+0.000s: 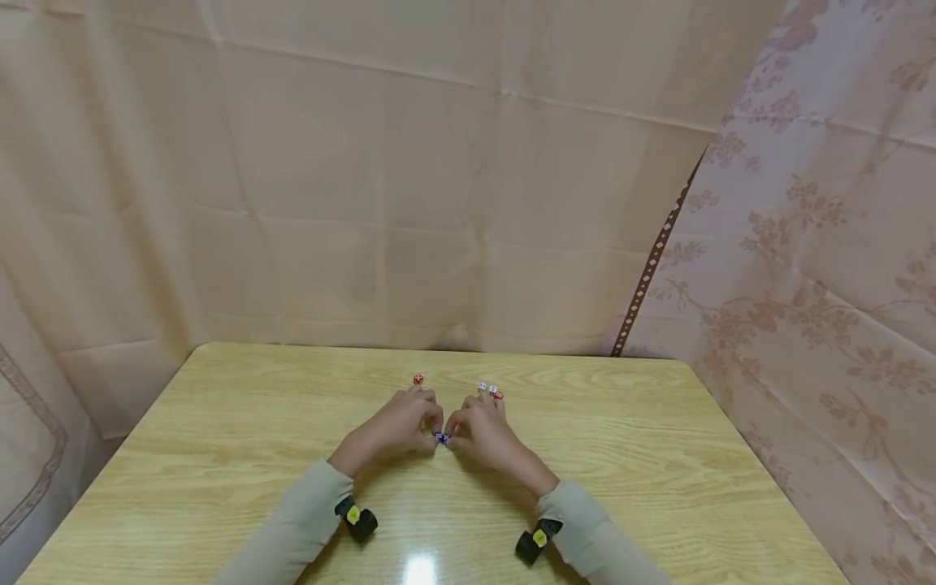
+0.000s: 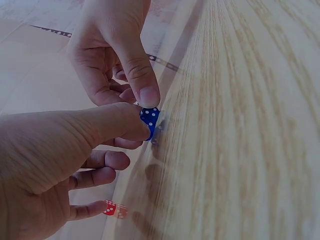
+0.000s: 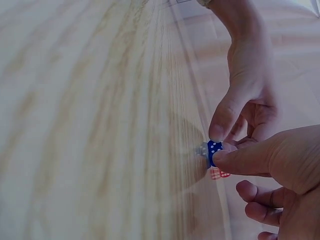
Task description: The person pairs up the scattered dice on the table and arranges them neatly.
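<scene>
Two small blue dice with white pips sit side by side on the wooden table, between the fingertips of both hands. My left hand pinches the left one between thumb and index finger. From the other side, my right hand pinches the right one the same way. In the left wrist view the blue dice look pressed together, partly covered by the thumbs. The right wrist view shows the blue dice low at the tabletop. The other fingers of both hands are loosely bent.
A red die lies just beyond my left hand. Past the right fingers are two white dice, a left one and a right one, with a red die beside them. Beige curtain hangs behind the table.
</scene>
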A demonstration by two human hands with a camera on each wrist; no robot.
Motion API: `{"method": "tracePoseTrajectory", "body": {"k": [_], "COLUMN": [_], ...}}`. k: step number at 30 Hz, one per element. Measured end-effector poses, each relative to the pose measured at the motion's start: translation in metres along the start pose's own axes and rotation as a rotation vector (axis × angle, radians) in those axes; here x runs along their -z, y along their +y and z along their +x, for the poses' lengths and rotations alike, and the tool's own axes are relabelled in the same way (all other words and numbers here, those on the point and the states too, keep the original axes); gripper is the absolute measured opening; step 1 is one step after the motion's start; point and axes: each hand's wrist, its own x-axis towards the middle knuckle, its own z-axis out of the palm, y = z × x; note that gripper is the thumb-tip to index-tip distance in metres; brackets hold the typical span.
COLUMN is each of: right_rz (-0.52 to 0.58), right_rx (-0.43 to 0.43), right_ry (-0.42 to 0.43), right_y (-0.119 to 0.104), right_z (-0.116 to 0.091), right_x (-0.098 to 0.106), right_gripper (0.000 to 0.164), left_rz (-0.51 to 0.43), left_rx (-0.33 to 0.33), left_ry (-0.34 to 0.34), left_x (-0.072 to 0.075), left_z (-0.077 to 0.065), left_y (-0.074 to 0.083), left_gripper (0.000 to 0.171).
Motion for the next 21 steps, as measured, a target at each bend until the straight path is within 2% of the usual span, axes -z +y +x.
{"method": "tracePoseTrajectory", "body": {"k": [21], "right_rz": [-0.015], "right_rx": [-0.014], "right_ry": [0.003], "right_y": [-0.0003], "right_z": [0.0008], "right_x": [-0.0006], "right_gripper": [0.008], "left_rz": [-0.007], "left_rx": [0.001], "left_ry": [-0.013], "left_x": [0.0007], "left_z": [0.0001], "left_y": [-0.0005], "left_gripper": [0.018]}}
